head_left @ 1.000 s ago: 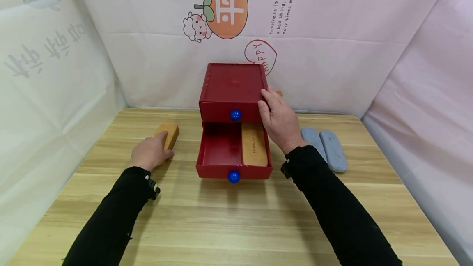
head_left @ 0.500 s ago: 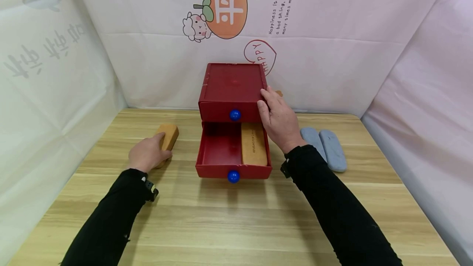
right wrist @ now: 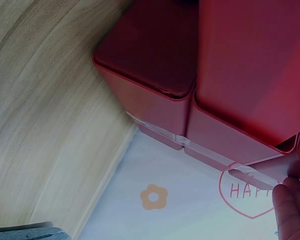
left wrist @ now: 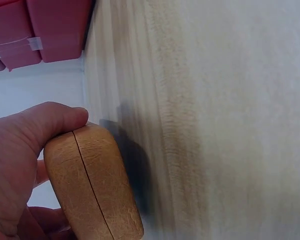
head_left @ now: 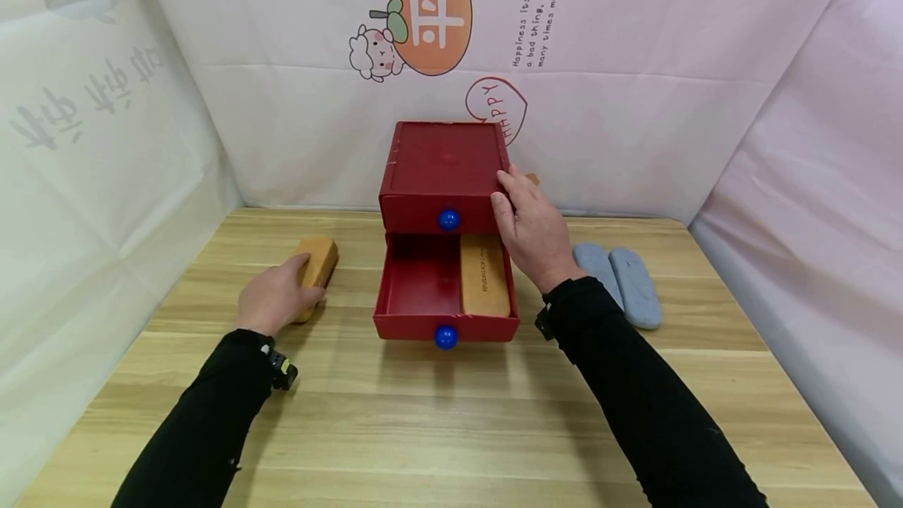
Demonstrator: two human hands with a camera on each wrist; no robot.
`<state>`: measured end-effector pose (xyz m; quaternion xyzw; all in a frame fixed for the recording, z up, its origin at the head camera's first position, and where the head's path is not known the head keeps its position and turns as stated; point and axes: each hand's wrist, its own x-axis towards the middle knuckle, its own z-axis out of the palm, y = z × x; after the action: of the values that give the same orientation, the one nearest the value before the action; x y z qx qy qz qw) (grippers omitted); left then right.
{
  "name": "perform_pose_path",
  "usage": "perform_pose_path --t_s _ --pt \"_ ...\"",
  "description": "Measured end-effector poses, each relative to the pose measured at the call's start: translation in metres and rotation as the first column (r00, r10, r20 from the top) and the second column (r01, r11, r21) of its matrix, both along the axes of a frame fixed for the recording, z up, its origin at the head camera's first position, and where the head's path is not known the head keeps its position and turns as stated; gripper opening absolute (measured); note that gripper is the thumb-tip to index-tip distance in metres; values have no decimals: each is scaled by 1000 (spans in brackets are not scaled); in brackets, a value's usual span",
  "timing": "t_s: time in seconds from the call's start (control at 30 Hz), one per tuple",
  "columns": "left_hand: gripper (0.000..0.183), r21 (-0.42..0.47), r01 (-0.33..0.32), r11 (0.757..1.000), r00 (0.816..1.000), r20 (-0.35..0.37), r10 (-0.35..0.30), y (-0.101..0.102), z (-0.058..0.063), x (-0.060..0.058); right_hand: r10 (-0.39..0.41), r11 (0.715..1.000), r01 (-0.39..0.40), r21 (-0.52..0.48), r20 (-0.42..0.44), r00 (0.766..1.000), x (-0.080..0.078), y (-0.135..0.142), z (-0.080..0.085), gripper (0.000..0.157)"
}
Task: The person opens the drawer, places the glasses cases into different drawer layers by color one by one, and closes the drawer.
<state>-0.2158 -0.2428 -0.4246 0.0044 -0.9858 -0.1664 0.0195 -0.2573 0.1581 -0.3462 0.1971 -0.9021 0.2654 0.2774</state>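
On the left of the table, my left hand (head_left: pixel 271 296) grips a tan glasses case (head_left: pixel 323 261) between thumb and fingers. The left wrist view shows the case's seamed edge (left wrist: pixel 95 185), the thumb on one side and fingers partly hidden behind. At centre stands a red two-drawer box (head_left: pixel 447 159) with blue knobs. Its lower drawer (head_left: pixel 423 328) is pulled out, and a second tan glasses case (head_left: pixel 485 281) lies along the drawer's right side. My right hand (head_left: pixel 536 237) rests with extended fingers against the box's upper right side.
Two blue-grey glasses cases (head_left: pixel 637 288) lie side by side on the table to the right, partly behind the right forearm. A printed white cloth (head_left: pixel 296 132) hangs behind the wooden table (head_left: pixel 423 429) and along its sides.
My left hand has shifted slightly left and toward me, the tan glasses case moving a little with it. The right hand and the red box stay in place.
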Motion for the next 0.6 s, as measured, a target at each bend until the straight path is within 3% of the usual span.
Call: perform_pose_path --t_s 0.6 --pt "83 83 41 996 999 -32 -38 2 37 15 1 1000 -1 -8 -11 1000 -1 0 -1 61"
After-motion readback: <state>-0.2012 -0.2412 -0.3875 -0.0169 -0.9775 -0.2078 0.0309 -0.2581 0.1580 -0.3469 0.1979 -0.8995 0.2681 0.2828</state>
